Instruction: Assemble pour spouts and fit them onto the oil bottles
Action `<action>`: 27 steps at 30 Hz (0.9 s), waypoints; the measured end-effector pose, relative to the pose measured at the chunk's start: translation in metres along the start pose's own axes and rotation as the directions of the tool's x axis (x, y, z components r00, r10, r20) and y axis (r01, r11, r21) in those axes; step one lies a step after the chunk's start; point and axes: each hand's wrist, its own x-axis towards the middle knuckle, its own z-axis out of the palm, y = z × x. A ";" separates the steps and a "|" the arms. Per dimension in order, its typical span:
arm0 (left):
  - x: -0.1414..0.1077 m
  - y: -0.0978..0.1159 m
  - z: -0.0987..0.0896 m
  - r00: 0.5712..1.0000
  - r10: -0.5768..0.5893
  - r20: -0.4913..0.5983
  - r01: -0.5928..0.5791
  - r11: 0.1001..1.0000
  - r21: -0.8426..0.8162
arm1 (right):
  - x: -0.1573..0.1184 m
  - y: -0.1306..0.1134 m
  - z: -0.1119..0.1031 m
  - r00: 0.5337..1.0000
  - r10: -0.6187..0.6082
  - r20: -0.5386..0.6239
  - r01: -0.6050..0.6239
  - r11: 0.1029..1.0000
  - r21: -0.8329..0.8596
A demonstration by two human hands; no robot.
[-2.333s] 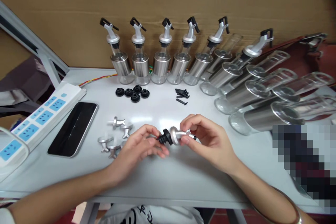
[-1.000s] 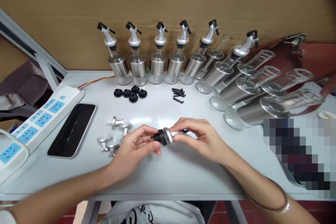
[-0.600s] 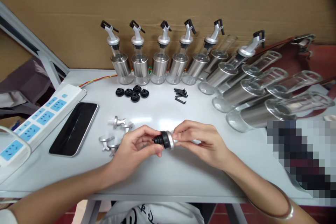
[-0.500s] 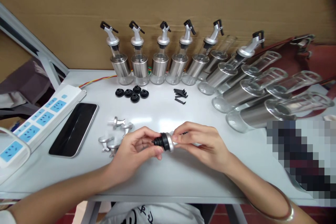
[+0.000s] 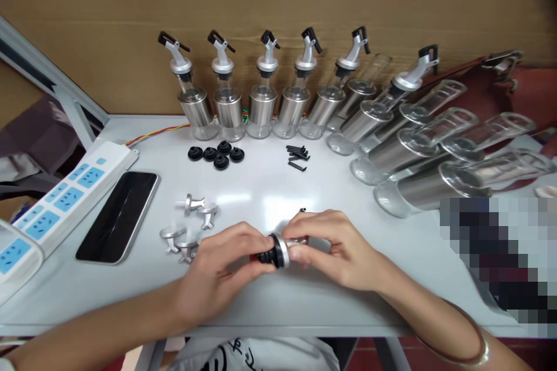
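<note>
My left hand (image 5: 224, 258) is closed on a ribbed black rubber stopper (image 5: 270, 257), gripping it between thumb and fingers. Against the stopper's wide end sits the round collar of a silver pour spout (image 5: 284, 251). My right hand (image 5: 337, 249) pinches the spout's neck, partly hiding it. Both parts are held together just above the table, lying sideways. A small black piece (image 5: 303, 209) shows behind my right fingers. Left of my left hand lie several loose silver spouts (image 5: 208, 215). Farther back are several black stoppers (image 5: 221, 162) and a little pile of black levers (image 5: 297, 153).
Along the cardboard wall stand several oil bottles (image 5: 263, 107) with spouts fitted. More glass bottles (image 5: 418, 151) without spouts crowd the right, near a brown bag (image 5: 535, 98). A phone (image 5: 117, 217) and a white power strip (image 5: 65, 203) lie at the left.
Both hands have come slightly lower and nearer with the stopper and spout. My left fingers have closed further around the stopper, covering its narrow tip.
</note>
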 end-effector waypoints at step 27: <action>-0.006 -0.016 0.015 0.942 -0.335 0.031 0.326 0.885 -0.333 | 0.003 0.000 0.010 0.922 0.319 -0.221 -0.313 0.948 0.063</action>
